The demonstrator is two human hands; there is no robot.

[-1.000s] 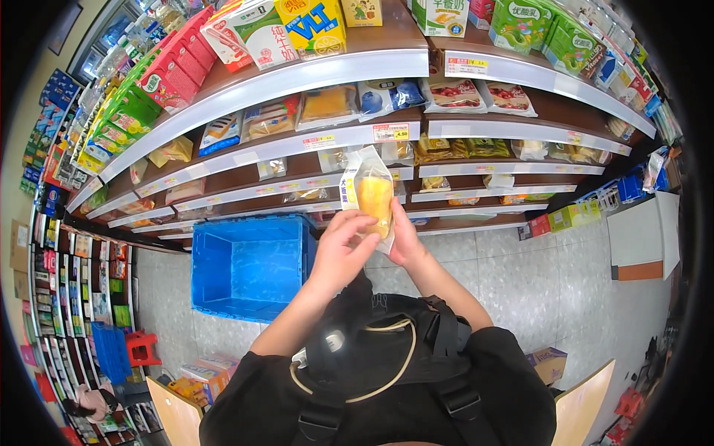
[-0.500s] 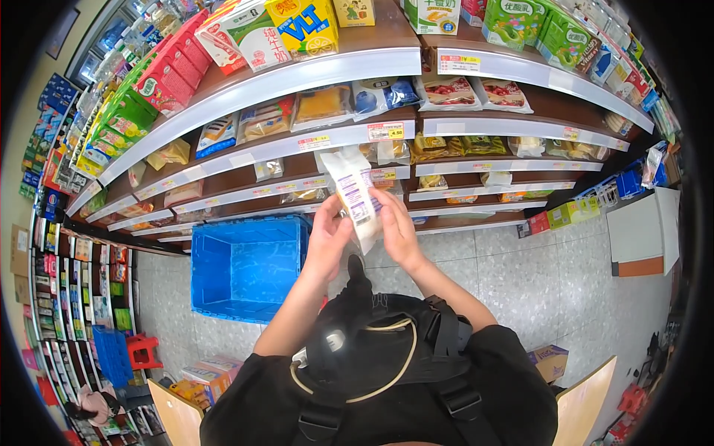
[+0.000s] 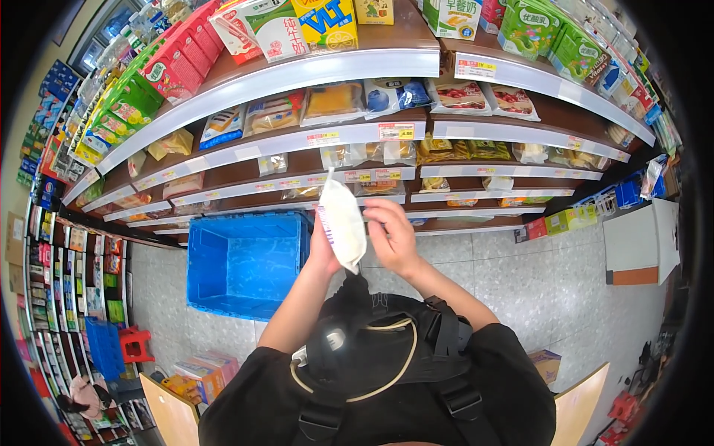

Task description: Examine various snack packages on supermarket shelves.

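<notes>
My left hand grips a white plastic food packet with purple print along one side. The packet stands on edge in front of my chest, its sealed end toward the shelves, and it hides most of my left fingers. Just right of the packet is my right hand, its fingers loosely bent and apart, holding nothing. What food the packet contains cannot be made out.
Shelves ahead carry bagged bread, a blue-printed packet and drink cartons on top. A blue plastic crate stands on the floor at left. Further left are a red stool and stacked boxes.
The packet has turned from its printed face to a plainer white side and shifted slightly left and nearer. My right hand has let go of it.
</notes>
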